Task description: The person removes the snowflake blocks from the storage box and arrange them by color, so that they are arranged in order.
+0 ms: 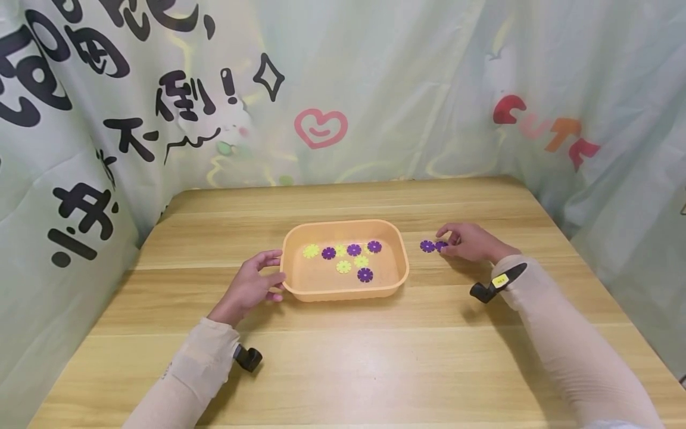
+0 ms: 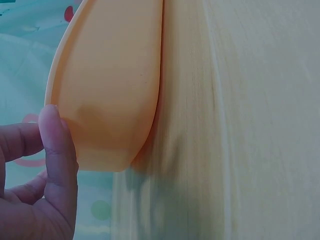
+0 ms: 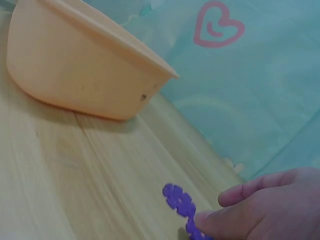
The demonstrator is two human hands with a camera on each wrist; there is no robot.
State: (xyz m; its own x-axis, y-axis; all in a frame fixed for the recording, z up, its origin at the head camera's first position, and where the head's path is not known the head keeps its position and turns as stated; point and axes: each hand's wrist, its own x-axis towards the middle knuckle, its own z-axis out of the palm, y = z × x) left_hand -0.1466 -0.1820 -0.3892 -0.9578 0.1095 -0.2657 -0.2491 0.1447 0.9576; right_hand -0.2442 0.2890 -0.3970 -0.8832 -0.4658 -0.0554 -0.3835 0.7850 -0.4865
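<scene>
My right hand (image 1: 471,243) pinches two joined purple snowflake discs (image 1: 427,246) just to the right of the orange tray. In the right wrist view the thumb overlaps the joint of the purple discs (image 3: 179,201), and one disc sticks out past its tip. At the tray's left end, my left hand (image 1: 252,285) touches the rim, thumb and fingers spread apart. The left wrist view has that thumb straight along the outer wall of the tray (image 2: 107,90). Inside the tray lie several yellow discs (image 1: 343,267) and several purple discs (image 1: 365,274).
The tray stands on a wooden table (image 1: 364,357), around its middle. A printed curtain (image 1: 396,107) hangs behind the table and along its sides. Each wrist wears a small black camera (image 1: 248,358) over a pale sleeve.
</scene>
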